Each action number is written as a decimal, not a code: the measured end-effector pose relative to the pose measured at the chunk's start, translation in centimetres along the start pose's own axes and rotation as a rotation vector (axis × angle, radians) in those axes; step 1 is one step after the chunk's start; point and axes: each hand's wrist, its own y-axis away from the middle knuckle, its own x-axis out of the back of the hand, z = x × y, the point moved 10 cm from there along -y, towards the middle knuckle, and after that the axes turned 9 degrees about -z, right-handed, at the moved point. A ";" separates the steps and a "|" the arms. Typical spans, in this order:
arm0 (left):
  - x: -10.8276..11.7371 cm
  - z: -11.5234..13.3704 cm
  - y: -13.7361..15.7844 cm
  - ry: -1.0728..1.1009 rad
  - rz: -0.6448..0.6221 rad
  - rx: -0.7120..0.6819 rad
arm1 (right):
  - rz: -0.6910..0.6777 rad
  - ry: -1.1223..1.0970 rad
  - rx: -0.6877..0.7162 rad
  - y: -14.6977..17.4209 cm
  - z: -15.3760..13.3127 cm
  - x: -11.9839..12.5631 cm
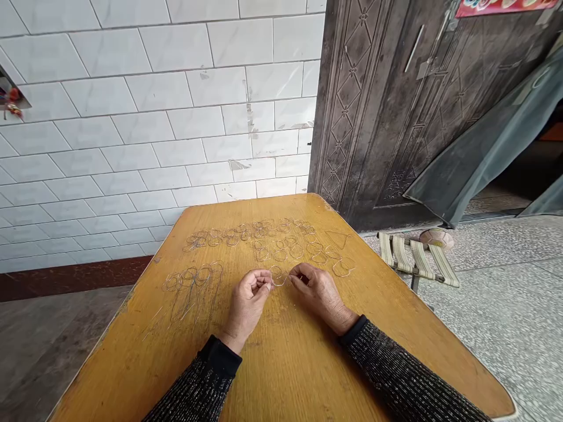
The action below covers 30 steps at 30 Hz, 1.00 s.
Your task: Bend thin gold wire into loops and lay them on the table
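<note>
Between my hands is a thin wire (278, 285), bent into a curve with a loop at its top. My left hand (248, 305) pinches its left end between thumb and fingers. At the other end, my right hand (320, 293) closes thumb and forefinger on the wire. Just beyond lie several looped wire shapes (288, 249) on the wooden table (281, 363), with a further row of wire loops (231, 235) behind them. Left of my left hand are wires with round loops and long straight tails (189, 287).
A wire triangle (338, 238) lies near the table's right edge. White tiled wall (176, 117) rises behind the table. A dark carved door (365, 117) stands at right, with a grey curtain (497, 140). On the floor sits a striped strap folding stool (417, 258).
</note>
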 end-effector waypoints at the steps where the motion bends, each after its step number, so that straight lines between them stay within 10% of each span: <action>1: 0.0 0.2 0.0 -0.017 0.000 -0.010 | -0.002 0.003 0.006 0.0 -0.1 0.0; 30: 0.6 1.1 0.6 0.082 0.059 -0.023 | -0.018 -0.019 0.062 0.3 -1.3 -0.2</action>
